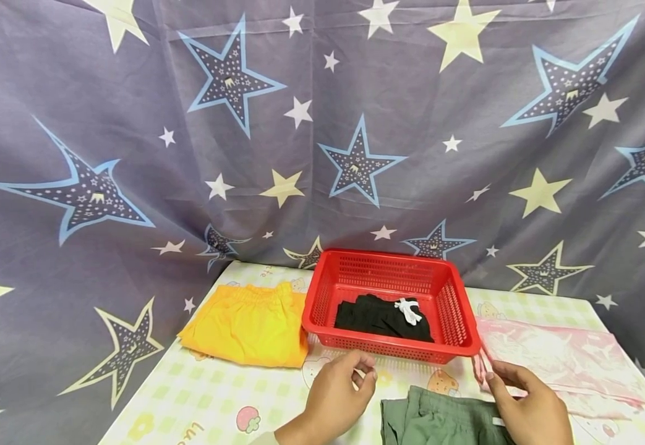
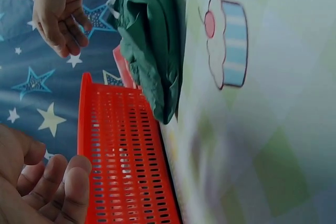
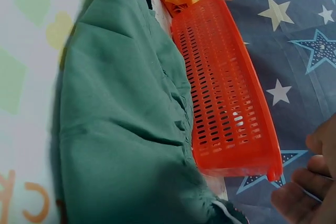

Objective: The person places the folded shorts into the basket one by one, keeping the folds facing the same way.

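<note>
My left hand (image 1: 337, 390) is held in front of the red plastic basket (image 1: 383, 353), fingers loosely bent with nothing in them. To the right, my right hand (image 1: 530, 405) hovers over the edge of a folded green garment (image 1: 439, 417), thumb and fingers apart and empty. The green garment has a gathered elastic waist and lies on the table before the basket, its near part cut off in the head view. Inside the basket lies a folded black garment (image 1: 378, 316) with a white drawstring bow. In the right wrist view, the green garment (image 3: 121, 108) lies alongside the basket (image 3: 226, 87).
A folded yellow garment (image 1: 250, 324) lies left of the basket, against its side. Right of the basket, a pink and clear plastic package (image 1: 567, 358) lies flat. The table (image 1: 188, 395) has a checked, printed cover. A grey star-patterned curtain (image 1: 277, 235) hangs behind it.
</note>
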The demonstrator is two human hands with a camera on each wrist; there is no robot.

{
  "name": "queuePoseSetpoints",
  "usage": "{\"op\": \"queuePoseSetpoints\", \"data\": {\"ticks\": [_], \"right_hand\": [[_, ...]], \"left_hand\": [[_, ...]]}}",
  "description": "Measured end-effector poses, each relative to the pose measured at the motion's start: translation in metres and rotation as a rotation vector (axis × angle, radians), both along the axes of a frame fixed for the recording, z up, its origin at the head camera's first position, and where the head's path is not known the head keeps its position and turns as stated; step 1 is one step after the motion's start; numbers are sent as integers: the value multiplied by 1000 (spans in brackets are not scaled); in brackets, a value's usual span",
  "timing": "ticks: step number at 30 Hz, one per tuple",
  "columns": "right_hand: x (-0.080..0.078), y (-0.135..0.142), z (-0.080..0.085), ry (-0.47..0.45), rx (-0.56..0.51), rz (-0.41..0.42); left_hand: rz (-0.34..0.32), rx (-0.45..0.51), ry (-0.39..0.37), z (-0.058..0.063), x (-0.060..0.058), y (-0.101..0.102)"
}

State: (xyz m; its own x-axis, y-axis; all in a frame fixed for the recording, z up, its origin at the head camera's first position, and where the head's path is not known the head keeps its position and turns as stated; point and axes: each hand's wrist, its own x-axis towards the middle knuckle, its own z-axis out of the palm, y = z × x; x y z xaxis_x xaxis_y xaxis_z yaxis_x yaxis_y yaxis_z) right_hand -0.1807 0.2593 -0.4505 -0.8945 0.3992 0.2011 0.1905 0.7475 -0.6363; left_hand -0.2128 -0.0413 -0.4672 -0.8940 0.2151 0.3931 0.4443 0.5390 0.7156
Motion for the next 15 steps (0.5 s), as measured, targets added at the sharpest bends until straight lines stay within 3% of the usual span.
{"op": "queuePoseSetpoints", "data": {"ticks": [7, 15], "right_hand": [[3, 9, -6, -82, -19, 33], [4, 28, -14, -173, -5, 54]], "left_hand": [[-10, 16, -114, -1, 3, -1], [-22, 37, -170, -6, 7, -1]]}}
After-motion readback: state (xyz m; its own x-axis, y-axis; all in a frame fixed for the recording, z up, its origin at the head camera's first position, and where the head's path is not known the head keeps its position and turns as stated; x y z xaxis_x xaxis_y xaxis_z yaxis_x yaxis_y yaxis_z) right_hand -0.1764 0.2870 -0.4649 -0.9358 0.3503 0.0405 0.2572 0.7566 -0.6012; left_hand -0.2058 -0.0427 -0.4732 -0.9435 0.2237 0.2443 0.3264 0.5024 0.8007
